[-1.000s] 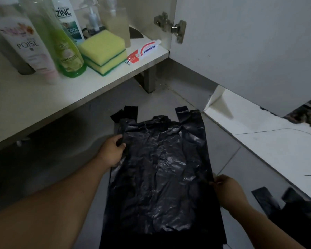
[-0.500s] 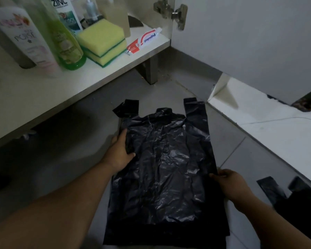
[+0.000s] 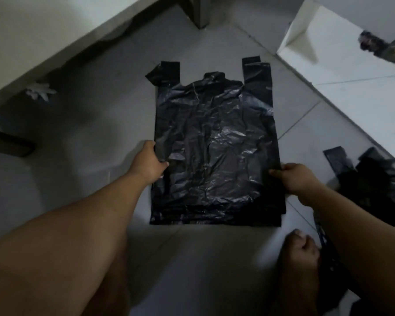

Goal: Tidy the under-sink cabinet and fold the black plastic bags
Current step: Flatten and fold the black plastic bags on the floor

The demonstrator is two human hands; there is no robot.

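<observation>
At far left the flat, matte white cabinet floor panel (image 3: pixel 39 35) runs diagonally with a straight lower edge, and under that edge a small crumpled white scrap (image 3: pixel 40 91) lies on the smooth pale grey floor tiles (image 3: pixel 96 124). A dark square cabinet leg (image 3: pixel 200 12) stands on the tiles at the top. The left hand (image 3: pixel 149 164) reaches in from the lower left on a bare forearm and grips the left edge of the black plastic bag (image 3: pixel 216 147) about halfway down its length, thumb lying on top of the film and the fingers tucked at or under the edge. The bag is thin, glossy, heavily wrinkled film of the vest-carrier shape, spread flat on the tiles with two strap handles pointing away from the person and its straight bottom edge nearest them; the stepped lower edges suggest more than one layer. It lies between the two hands. The right hand (image 3: pixel 297 179) pinches the bag's right edge slightly lower down, fingers curled over the film. Near the bottom a bare foot (image 3: pixel 300 249) rests on the tile. Further right a second crumpled black plastic bag (image 3: pixel 374 176) lies near the right forearm, apart from the first. A smooth white board (image 3: pixel 342 71) with a sharp corner crosses the upper right.
</observation>
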